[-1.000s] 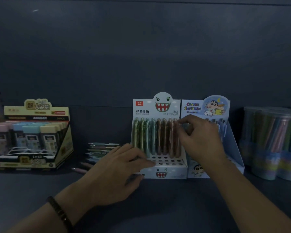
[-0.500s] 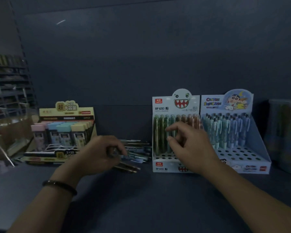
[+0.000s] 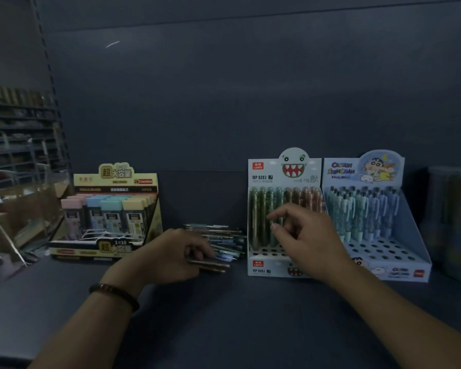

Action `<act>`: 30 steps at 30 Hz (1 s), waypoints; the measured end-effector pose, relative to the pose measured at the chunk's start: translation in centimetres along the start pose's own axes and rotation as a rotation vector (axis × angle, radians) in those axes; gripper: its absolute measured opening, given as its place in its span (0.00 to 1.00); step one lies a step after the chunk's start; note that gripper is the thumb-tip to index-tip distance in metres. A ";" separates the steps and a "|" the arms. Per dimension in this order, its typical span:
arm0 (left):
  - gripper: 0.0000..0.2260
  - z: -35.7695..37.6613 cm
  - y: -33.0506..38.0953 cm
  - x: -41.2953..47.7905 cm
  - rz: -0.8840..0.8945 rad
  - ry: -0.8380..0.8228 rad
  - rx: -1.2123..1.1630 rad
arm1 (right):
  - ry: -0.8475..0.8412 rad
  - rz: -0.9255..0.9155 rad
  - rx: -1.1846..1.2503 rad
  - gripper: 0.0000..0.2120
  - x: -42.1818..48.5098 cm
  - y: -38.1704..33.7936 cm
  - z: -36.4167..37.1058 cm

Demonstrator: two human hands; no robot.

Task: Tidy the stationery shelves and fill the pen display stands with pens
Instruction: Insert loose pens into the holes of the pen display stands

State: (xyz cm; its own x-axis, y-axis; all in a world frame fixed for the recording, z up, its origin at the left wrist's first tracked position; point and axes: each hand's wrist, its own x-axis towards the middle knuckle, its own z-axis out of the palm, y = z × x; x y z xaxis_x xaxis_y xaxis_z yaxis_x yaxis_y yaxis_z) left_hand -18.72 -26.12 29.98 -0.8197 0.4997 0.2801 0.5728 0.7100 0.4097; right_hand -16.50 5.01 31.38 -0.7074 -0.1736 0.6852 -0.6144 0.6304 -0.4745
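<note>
Evidently gathering stock, the left hand [image 3: 171, 255] curls its fingers round loose pens [image 3: 218, 246] while the right hand [image 3: 304, 241], fingers loosely spread and empty, waits before the monster stand [image 3: 282, 265].

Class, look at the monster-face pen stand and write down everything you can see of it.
The monster stand is a white card box standing upright on the shelf, its right side against the cartoon stand. Its backboard bears a grinning toothy face, a red logo and "MP 8283". Green and brown pens stand in its back rows; the front holes are empty. The right hand hovers before it, fingers loosely pinched.
</note>
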 end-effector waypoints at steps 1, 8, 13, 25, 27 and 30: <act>0.17 0.0 0.0 0.0 -0.008 0.002 0.005 | -0.001 -0.001 0.002 0.06 0.0 0.0 0.0; 0.08 0.2 0.2 0.5 -0.017 0.079 0.033 | 0.012 -0.001 0.041 0.08 0.0 0.0 -0.1; 0.05 0.5 0.1 0.5 -0.019 0.102 0.044 | 0.005 0.011 0.055 0.08 -0.1 0.1 -0.1; 0.12 -0.9 8.2 1.7 0.040 0.402 -0.696 | 0.104 0.015 0.290 0.09 0.7 -1.2 -0.6; 0.12 -0.8 10.2 2.7 0.050 0.307 -0.741 | 0.130 0.015 0.342 0.08 1.0 -1.5 -1.5; 0.11 0.3 12.7 4.6 0.051 0.242 -0.786 | 0.143 -0.021 0.411 0.10 1.3 -1.4 -3.5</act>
State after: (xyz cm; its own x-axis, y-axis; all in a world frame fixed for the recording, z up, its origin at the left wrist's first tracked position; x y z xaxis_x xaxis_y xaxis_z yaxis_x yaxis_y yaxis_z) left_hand -15.17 -14.66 36.17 -0.8226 0.3375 0.4577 0.5121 0.0898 0.8542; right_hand -15.36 6.58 34.84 -0.6552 -0.0587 0.7531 -0.7369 0.2691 -0.6201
